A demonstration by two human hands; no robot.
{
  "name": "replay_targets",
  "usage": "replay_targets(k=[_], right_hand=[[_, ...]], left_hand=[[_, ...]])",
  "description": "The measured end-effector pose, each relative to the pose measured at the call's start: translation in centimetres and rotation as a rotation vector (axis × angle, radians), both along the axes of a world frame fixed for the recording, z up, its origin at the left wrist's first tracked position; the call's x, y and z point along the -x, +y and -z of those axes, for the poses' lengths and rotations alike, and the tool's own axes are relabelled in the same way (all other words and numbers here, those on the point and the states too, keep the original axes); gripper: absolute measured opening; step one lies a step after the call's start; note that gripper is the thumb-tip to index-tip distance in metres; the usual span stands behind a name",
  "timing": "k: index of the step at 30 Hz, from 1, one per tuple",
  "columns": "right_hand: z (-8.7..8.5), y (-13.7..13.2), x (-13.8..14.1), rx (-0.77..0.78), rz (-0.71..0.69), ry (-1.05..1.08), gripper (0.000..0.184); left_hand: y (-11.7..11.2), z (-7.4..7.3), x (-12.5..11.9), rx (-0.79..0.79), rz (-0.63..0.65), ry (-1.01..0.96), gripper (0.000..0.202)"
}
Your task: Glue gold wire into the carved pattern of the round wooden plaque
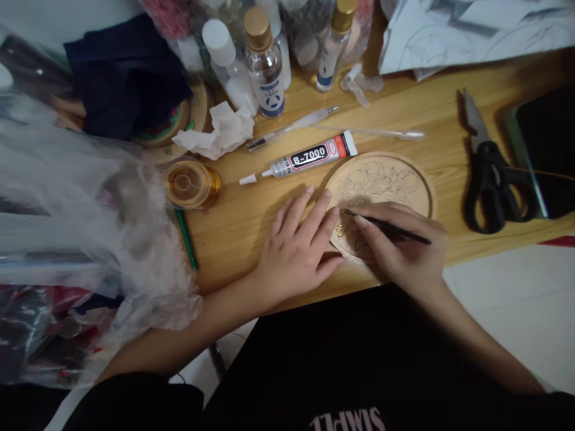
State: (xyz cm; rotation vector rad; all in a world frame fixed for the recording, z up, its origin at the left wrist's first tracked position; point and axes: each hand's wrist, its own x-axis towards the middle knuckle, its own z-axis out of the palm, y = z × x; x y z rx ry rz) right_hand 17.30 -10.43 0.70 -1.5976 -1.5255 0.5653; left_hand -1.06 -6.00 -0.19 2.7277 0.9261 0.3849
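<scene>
A round wooden disc (386, 179) with a pencilled flower drawing lies near the table's front edge. My left hand (299, 245) lies flat with fingers stretched, its fingertips resting on the disc's left rim. My right hand (402, 245) is closed on a thin black tool (390, 226) whose tip points left at a small gold wire piece (340, 230) on the disc's lower left. A tube of B-7000 glue (305, 158) lies just behind the disc.
Black scissors (492, 179) lie at the right beside a dark tablet (545, 149). A spool of gold wire (192, 182) and a green pencil (186, 239) sit at the left near plastic bags (67, 227). Bottles (265, 60), crumpled tissue (220, 131) and pen-like tools (291, 127) stand behind.
</scene>
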Motion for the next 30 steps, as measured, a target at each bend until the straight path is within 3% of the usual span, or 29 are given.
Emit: replay_targets(k=[13,30], right_hand=[[-0.2,1.0,-1.8,0.03,-0.167,0.022,0.02],[-0.4,1.9,-3.1,0.006,-0.272,-0.015,0.019]], left_hand=[[-0.1,0.0,0.0,0.02,-0.003,0.031,0.06],[-0.3,0.1,0.0,0.016,-0.01,0.017,0.061]])
